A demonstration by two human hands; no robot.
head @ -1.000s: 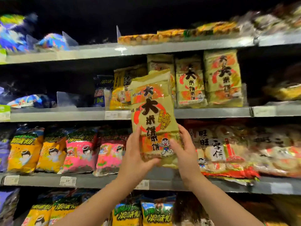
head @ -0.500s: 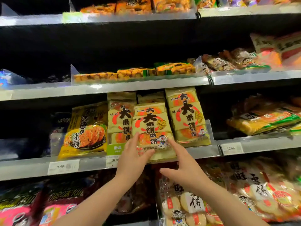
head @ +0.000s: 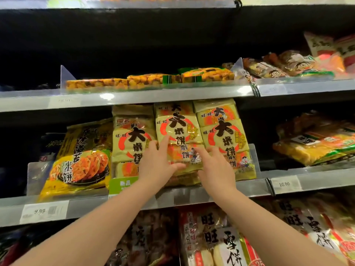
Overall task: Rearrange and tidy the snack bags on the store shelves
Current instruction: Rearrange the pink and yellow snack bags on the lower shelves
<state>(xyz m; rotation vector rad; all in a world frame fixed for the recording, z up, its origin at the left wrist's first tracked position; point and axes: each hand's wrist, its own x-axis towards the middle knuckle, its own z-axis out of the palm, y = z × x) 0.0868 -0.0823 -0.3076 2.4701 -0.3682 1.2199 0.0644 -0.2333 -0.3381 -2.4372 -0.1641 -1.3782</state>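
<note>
A yellow rice-cracker bag with a red circle and black characters stands upright in the middle of a row on the middle shelf. Matching bags stand to its left and right. My left hand lies flat on the middle bag's lower left, fingers spread, thumb under its bottom edge. My right hand presses its lower right with fingers apart. Neither hand is closed around the bag.
A darker yellow rice-cracker bag leans left of the row behind a clear guard. Flat orange snack packs lie on the shelf above. More bags fill the right section and the lower shelf. Price tags read 9.99 and 10.90.
The bag went from held in front of the shelves up into the row between the two matching bags. Both hands let go of its sides and now push on its front.
</note>
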